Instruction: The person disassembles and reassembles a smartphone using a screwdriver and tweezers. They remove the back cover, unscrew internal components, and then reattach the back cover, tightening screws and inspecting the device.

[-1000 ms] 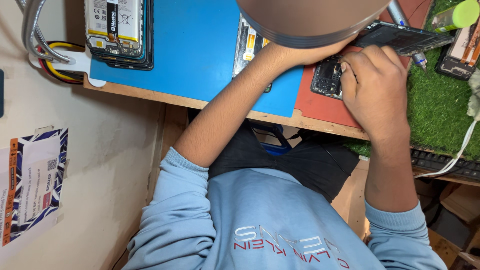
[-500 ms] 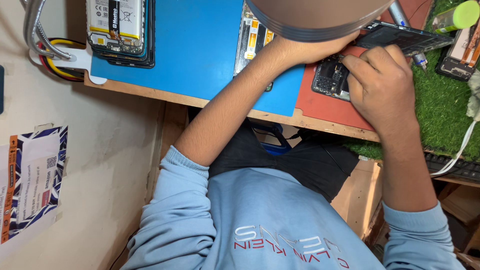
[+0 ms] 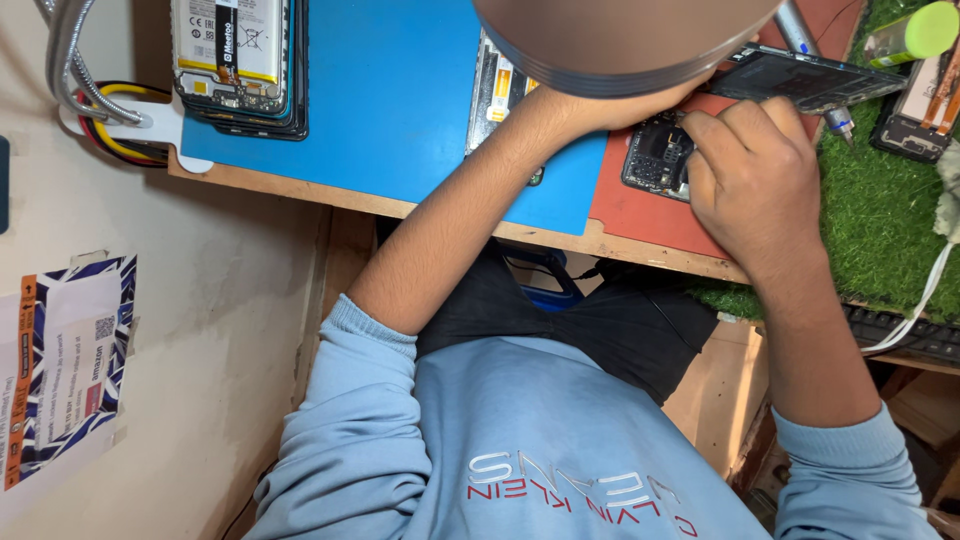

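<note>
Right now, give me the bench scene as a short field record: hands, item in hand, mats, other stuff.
view: head camera, a round lamp shade hides part of the bench
left hand: mostly hidden behind the shade, only the forearm shows
right hand: fingers curled over the opened phone
mats: blue mat, red mat, green turf
other: stacked opened phones at the blue mat's far left corner

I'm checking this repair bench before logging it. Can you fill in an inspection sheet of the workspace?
Surface: blue mat and red mat on a wooden bench.
Job's things: opened phone on the red mat.
Clutter: phone stack, green tube, dark panel.
Hands: right hand on the opened phone; left hand mostly hidden by the lamp shade.
Cables: white cable, red and yellow wires.
Surroundings: artificial grass, keyboard.
</note>
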